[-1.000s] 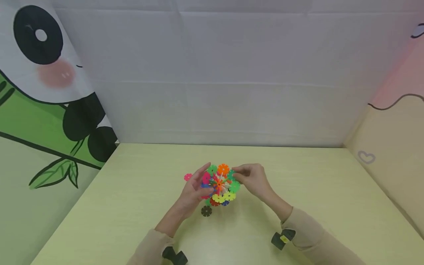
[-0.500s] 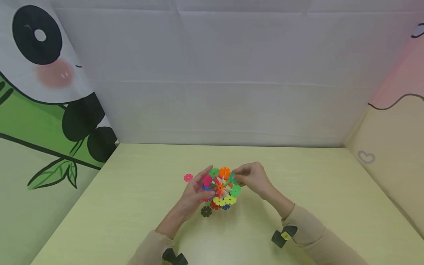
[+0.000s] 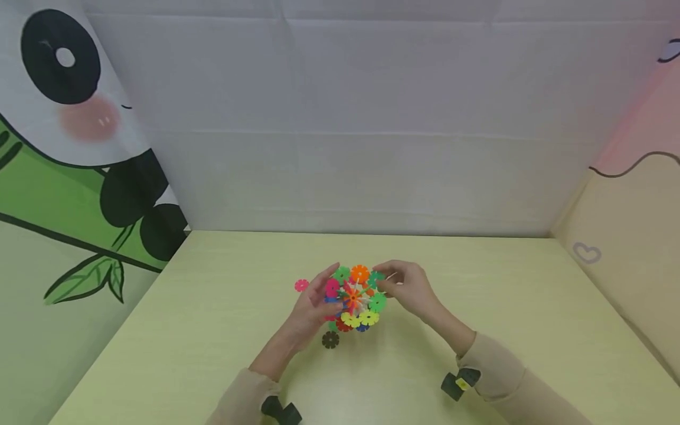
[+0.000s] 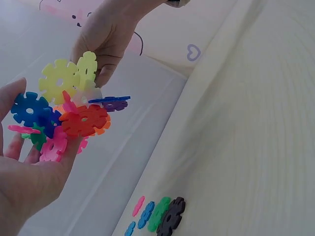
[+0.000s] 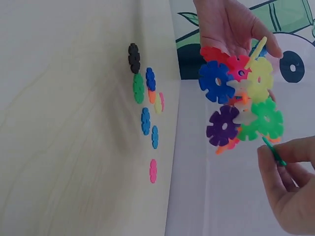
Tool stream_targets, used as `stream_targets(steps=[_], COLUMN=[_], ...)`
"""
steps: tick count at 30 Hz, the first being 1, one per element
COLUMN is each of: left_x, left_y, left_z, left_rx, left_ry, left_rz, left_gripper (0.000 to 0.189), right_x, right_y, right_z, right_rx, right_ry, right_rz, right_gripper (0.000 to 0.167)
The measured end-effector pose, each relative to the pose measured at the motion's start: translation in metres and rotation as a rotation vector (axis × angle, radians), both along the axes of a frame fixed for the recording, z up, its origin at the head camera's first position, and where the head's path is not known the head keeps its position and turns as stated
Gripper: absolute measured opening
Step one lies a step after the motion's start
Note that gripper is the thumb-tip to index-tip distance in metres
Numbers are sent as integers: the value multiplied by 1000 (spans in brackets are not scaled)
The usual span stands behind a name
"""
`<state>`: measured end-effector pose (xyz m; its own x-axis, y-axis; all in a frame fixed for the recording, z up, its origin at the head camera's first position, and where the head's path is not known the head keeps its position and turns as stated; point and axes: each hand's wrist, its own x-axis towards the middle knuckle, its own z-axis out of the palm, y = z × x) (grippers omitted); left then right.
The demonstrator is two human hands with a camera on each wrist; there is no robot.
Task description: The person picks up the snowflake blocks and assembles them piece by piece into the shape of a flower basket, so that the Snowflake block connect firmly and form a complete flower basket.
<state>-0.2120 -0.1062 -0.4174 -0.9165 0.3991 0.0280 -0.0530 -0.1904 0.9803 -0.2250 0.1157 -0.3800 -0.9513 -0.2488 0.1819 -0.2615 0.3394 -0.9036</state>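
Observation:
A ball-like cluster of interlocking snowflake discs (image 3: 353, 298) in many colours is held up over the table. My left hand (image 3: 309, 313) grips it from the left, with the thumb across its near side and the fingers behind. On the right, my right hand (image 3: 413, 288) pinches a teal-green snowflake disc (image 3: 375, 280) at the cluster's edge. In the right wrist view this green disc (image 5: 274, 151) shows edge-on between thumb and fingers, just below a lighter green disc (image 5: 267, 118) of the cluster. Yellow, red and blue discs (image 4: 29, 109) face the left wrist camera.
Loose discs lie on the pale table (image 3: 212, 354) beneath the cluster: a black one (image 3: 330, 340), a pink one (image 3: 301, 285), a green one (image 5: 139, 88) and several others. A white backdrop (image 3: 340, 147) rises behind, with cartoon-printed panels at both sides.
The cluster dipped slightly toward me, then rose back a little. My right fingertips have shifted slightly to the right along with the teal-green disc. The loose discs lie unmoved.

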Motion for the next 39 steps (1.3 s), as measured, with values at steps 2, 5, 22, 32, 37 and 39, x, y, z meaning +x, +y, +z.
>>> stream_targets(steps=[2,5,22,32,37,39], left_x=[0,0,3,4,3,4], left_y=[-2,-4,-1,0,-1,0], left_z=[-1,-1,10,10,7,7], left_rx=[-9,-14,52,-17,-27,-11], left_ry=[-6,-12,29,33,50,55], left_rz=[8,8,-55,-56,-71,-69], left_gripper=[70,71,73,69,67,68], right_x=[0,0,2,1,3,4], right_y=[2,6,4,0,-2,-3], right_z=[0,3,8,3,2,2], right_rx=[-8,-7,41,-31,-22,-14], right_ry=[33,55,67,-25,-27,-7], right_rz=[11,41,83,-10,-34,-40], right_gripper=[24,25,23,15,14,14])
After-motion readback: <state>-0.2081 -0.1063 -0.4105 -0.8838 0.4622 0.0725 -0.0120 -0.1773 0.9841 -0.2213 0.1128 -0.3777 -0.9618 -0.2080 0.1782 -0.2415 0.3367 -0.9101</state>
